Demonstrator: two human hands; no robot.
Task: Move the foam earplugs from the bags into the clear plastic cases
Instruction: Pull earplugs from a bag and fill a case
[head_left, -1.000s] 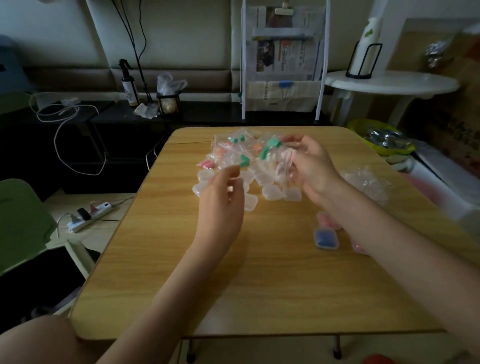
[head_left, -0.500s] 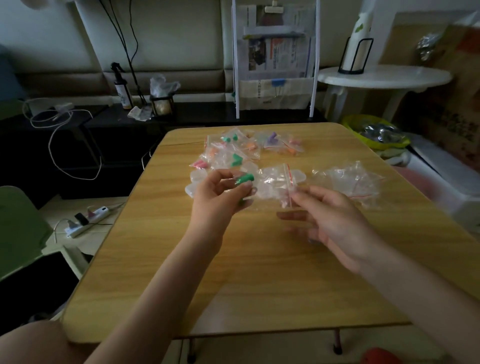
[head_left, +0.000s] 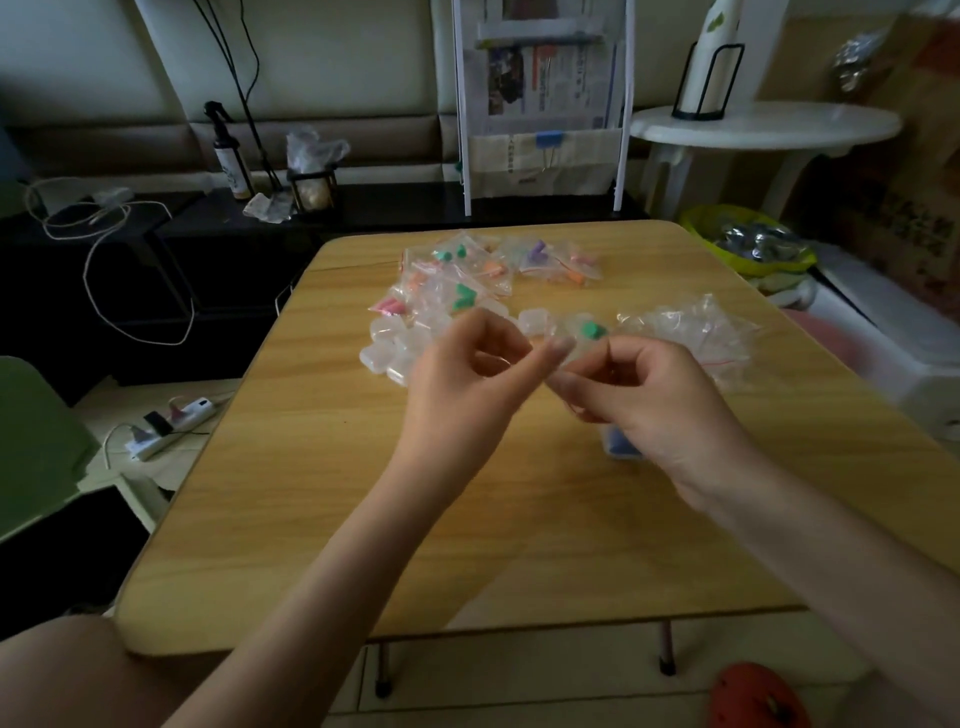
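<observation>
Both hands have come together above the table, near the pile of bags. Left hand and right hand pinch one small bag; green earplugs are inside. Opening step; next, pull its seal apart. Empty cases wait beside the pile.

Your left hand and right hand pinch a small clear bag holding a green earplug above the wooden table; empty clear cases just behind.
</observation>
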